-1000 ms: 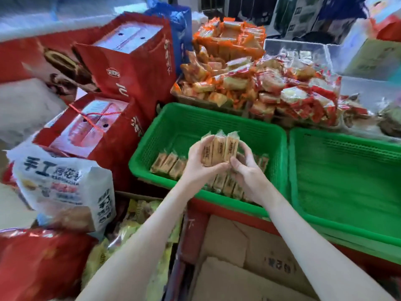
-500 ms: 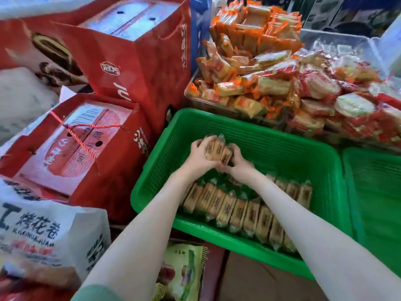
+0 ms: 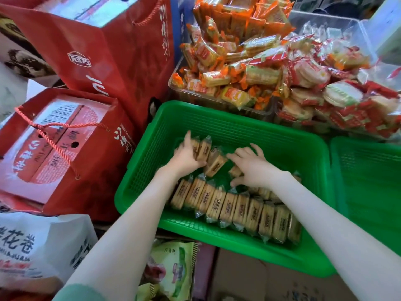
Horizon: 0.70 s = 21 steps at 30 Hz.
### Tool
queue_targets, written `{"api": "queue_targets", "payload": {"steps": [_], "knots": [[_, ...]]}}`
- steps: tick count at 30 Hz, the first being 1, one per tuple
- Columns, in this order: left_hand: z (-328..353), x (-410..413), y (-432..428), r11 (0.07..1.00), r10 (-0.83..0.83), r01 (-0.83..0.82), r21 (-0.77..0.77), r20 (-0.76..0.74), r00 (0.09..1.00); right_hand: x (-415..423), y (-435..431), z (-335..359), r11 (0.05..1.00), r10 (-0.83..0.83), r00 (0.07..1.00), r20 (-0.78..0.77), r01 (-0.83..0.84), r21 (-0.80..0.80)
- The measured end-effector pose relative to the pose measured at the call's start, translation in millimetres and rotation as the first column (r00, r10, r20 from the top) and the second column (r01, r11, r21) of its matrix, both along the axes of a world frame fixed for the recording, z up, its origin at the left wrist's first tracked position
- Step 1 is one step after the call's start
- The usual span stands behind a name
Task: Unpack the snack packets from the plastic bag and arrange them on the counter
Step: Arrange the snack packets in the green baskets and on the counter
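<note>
A green plastic basket (image 3: 138,185) holds a front row of several tan biscuit packets (image 3: 234,210) standing side by side. Behind that row, my left hand (image 3: 186,158) grips a few of the same packets (image 3: 204,148) low inside the basket. One packet (image 3: 216,162) lies tilted between my hands. My right hand (image 3: 249,164) rests on packets at the basket's middle, its fingers spread and slightly bent over them. The packets under my right palm are mostly hidden.
A second green basket (image 3: 368,183) sits to the right. Heaps of orange wafer packets (image 3: 230,68) and red rice-cracker packets (image 3: 329,92) fill clear bins behind. Red gift boxes (image 3: 65,148) stand left, a white snack bag (image 3: 36,246) at lower left, cardboard (image 3: 271,281) below.
Both hands carried the packet bundle from above the basket down into it, behind the front row. The right hand has left the bundle and spread over other packets; the view moved closer.
</note>
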State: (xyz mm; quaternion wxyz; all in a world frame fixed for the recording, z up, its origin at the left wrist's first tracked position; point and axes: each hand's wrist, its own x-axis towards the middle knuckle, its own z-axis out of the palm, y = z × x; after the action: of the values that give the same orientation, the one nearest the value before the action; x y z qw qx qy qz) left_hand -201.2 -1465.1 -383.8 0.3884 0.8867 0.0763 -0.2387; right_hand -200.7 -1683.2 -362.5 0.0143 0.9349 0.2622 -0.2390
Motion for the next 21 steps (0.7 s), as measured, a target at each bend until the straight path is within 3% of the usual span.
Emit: {"api": "queue_targets", "payload": {"steps": [4, 7, 11, 13, 16, 18, 21], "knots": [[7, 1, -5, 0.998, -0.005, 0.003, -0.064, -0.041, 0.999, -9, -22, 3, 0.983, -0.129, 0.982, -0.141, 0.145, 0.111], [10, 1, -10, 0.988, -0.091, 0.078, -0.132, -0.095, 0.991, -18, -31, -1, 0.912, -0.180, 0.952, -0.247, 0.255, 0.321], [11, 0, -19, 0.981, -0.164, 0.153, -0.122, -0.086, 0.983, -23, -27, 1, 0.833, -0.283, 0.921, -0.269, 0.375, 0.406], [8, -1, -22, 0.984, -0.177, 0.179, 0.012, -0.086, 0.980, -26, -23, 0, 0.884, -0.248, 0.957, -0.151, 0.287, 0.369], [9, -3, -25, 0.978, -0.193, 0.197, 0.066, -0.060, 0.979, -31, -15, -9, 0.941, 0.065, 0.983, 0.172, -0.118, 0.317], [12, -3, -24, 0.982, -0.182, 0.183, 0.045, -0.032, 0.983, -32, -10, -9, 0.933, 0.163, 0.966, 0.198, -0.217, 0.287], [16, -3, -19, 0.988, -0.152, 0.153, 0.037, -0.036, 0.988, -29, -4, -10, 0.957, 0.146, 0.978, 0.150, -0.178, 0.230]]}}
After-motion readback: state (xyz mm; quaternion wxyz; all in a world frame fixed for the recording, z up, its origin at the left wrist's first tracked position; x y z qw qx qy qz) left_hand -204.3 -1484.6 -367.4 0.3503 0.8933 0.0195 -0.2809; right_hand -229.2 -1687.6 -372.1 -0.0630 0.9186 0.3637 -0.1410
